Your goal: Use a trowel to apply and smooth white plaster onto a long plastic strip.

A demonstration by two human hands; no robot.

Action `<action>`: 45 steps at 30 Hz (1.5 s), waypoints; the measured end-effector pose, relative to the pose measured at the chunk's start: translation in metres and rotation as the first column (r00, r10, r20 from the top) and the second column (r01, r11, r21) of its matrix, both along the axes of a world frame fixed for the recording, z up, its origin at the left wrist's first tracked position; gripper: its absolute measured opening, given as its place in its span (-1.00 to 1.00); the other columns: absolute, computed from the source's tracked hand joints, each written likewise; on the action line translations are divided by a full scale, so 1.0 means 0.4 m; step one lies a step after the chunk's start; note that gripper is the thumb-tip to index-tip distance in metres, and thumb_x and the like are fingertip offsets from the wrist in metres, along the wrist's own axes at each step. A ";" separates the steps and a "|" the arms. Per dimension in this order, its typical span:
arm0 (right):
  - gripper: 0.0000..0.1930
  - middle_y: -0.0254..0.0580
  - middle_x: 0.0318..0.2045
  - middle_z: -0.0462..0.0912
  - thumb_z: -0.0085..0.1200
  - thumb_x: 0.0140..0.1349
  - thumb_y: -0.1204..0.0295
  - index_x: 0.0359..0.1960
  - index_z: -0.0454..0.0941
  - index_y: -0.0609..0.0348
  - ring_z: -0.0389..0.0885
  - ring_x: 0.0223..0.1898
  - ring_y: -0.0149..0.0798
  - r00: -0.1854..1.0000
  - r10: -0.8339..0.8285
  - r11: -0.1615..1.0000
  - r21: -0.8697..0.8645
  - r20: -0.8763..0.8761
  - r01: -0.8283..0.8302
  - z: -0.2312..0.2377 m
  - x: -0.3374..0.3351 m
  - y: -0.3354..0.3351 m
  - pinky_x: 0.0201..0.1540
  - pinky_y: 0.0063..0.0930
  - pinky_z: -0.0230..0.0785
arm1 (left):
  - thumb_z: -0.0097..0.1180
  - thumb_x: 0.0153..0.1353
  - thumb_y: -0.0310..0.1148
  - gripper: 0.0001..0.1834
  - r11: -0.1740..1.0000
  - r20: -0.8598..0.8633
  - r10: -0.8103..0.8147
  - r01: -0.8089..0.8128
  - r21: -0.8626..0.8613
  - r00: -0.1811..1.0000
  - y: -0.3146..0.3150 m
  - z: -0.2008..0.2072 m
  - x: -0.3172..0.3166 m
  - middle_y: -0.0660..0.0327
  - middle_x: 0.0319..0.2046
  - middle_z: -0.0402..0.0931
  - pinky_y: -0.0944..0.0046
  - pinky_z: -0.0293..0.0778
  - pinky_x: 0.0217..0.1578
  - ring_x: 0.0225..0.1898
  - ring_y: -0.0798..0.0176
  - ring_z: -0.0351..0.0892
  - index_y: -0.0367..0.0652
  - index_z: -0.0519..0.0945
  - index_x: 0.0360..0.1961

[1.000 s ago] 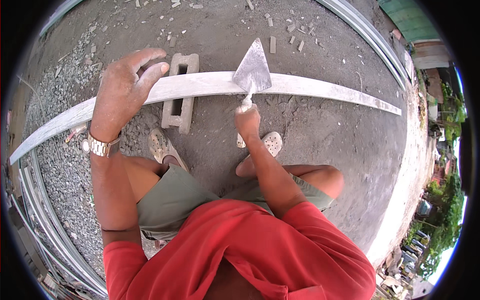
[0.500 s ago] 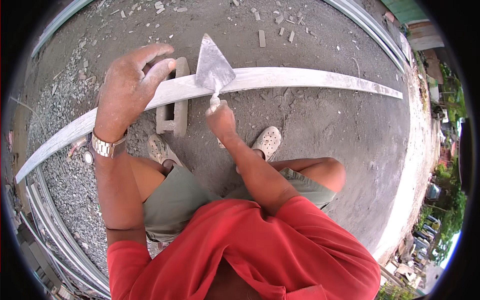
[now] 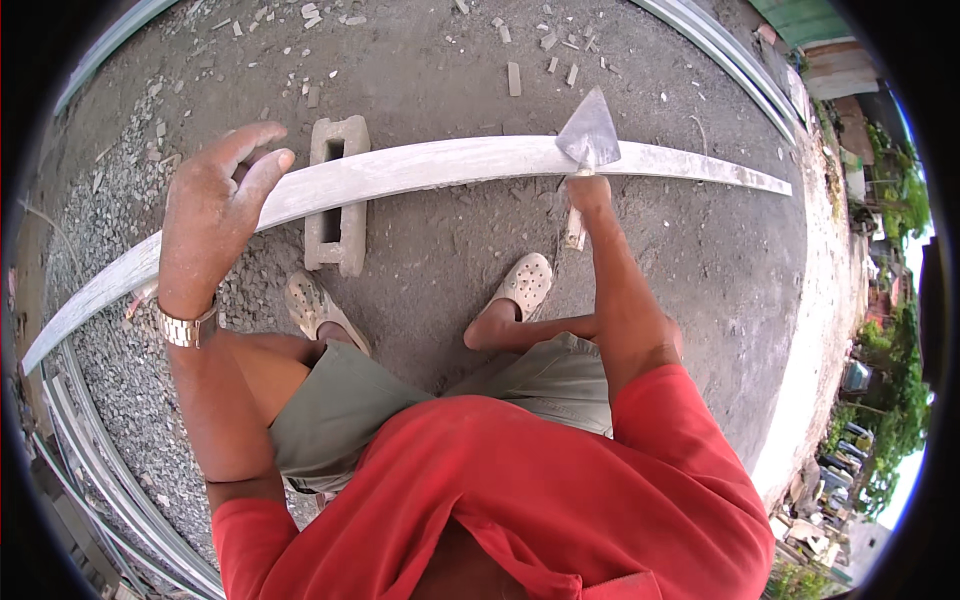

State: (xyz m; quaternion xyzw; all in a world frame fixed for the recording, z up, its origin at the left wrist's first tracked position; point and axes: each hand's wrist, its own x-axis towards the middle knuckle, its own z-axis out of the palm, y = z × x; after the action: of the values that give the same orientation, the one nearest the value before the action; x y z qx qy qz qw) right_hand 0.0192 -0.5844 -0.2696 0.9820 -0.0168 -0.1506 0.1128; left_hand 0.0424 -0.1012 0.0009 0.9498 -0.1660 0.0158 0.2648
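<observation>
Grey ground [image 3: 430, 275] meets gravel [image 3: 118, 390] leftward, green trees [image 3: 893, 385] standing far right

Grey dirt ground [image 3: 430, 250] under a hollow concrete block [image 3: 352, 228], gravel [image 3: 115, 375] and broken chips [image 3: 514, 79].

The trowel [image 3: 589, 135] has a dull metal blade [image 3: 592, 120] and a pale, smeared handle [image 3: 575, 230]. The plank [image 3: 430, 170] looks matt, chalky and faintly streaked. The block [image 3: 352, 235] is rough concrete, the gravel [image 3: 115, 400] coarse, matt stone. The shirt [image 3: 530, 480] and shorts [image 3: 345, 400] are matt cloth, the shoes [image 3: 527, 283] smooth plastic or rubber, the watch [image 3: 185, 331] shiny metal.
</observation>
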 end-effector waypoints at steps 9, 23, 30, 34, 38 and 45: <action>-0.79 -0.14 -0.70 0.53 0.09 0.02 0.41 -0.55 0.56 0.38 0.49 -0.67 -0.35 0.850 -0.444 0.329 0.831 -0.284 0.449 0.126 -0.004 0.173 -0.61 -0.37 0.31 | 0.14 0.18 -0.14 -0.63 0.988 0.107 -0.086 0.098 -0.116 0.991 -0.104 0.005 0.029 0.03 -0.24 0.64 0.22 0.48 -0.23 -0.29 0.11 0.63 -0.16 0.63 -0.11; -0.63 0.25 -0.05 0.56 -0.03 0.13 0.36 -0.08 0.50 0.35 0.52 0.05 0.12 0.925 -0.350 0.643 0.680 -0.148 0.352 0.175 0.034 0.615 0.11 -0.17 0.35 | 0.14 0.18 -0.11 -0.61 0.990 0.148 -0.087 0.103 -0.099 0.985 -0.030 -0.015 0.022 0.07 -0.14 0.62 0.20 0.45 -0.09 -0.14 0.05 0.61 -0.18 0.62 -0.12; -0.65 0.14 -0.06 0.58 -0.05 0.16 0.32 -0.09 0.50 0.27 0.52 0.05 0.07 0.935 -0.350 0.708 0.641 -0.046 0.297 0.171 0.005 0.600 0.11 -0.17 0.35 | 0.14 0.19 -0.12 -0.63 0.997 0.040 0.043 -0.041 -0.061 0.998 0.021 -0.019 0.000 0.06 -0.15 0.62 0.23 0.43 -0.07 -0.12 0.11 0.60 -0.18 0.62 -0.11; -0.55 0.29 -0.19 0.60 0.00 0.12 0.21 -0.17 0.53 0.44 0.58 -0.04 0.12 0.813 -0.577 0.713 0.533 0.076 0.456 0.112 -0.061 0.178 0.03 -0.19 0.41 | 0.13 0.18 -0.14 -0.64 0.995 0.068 0.082 -0.078 -0.061 0.994 0.135 -0.007 -0.041 0.05 -0.17 0.63 0.20 0.46 -0.12 -0.16 0.07 0.63 -0.13 0.62 -0.09; -0.72 0.08 -0.47 0.66 0.11 0.02 0.31 -0.37 0.64 0.32 0.70 -0.41 -0.07 0.577 -0.816 0.472 0.553 -0.019 0.686 0.043 -0.098 -0.091 -0.36 -0.27 0.51 | 0.13 0.19 -0.14 -0.63 0.982 0.100 0.190 -0.190 -0.011 0.977 0.175 -0.014 -0.045 0.03 -0.19 0.63 0.22 0.46 -0.11 -0.18 0.10 0.63 -0.16 0.62 -0.10; -0.61 0.33 -0.29 0.60 0.09 0.10 0.22 -0.23 0.45 0.35 0.57 -0.14 0.24 0.718 -0.670 0.624 0.665 0.186 0.410 -0.016 -0.170 0.257 -0.05 -0.06 0.42 | 0.16 0.19 -0.19 -0.65 0.998 0.113 0.054 -0.052 -0.019 0.992 0.070 -0.009 -0.036 0.05 -0.32 0.64 0.25 0.46 -0.24 -0.35 0.19 0.60 -0.20 0.62 -0.12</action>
State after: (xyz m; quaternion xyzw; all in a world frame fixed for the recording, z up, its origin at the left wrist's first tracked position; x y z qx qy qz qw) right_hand -0.0489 -0.4815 -0.2761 0.9211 -0.2960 0.0379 -0.2501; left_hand 0.0281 -0.0733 -0.0028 0.9492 -0.1556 0.0782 0.2620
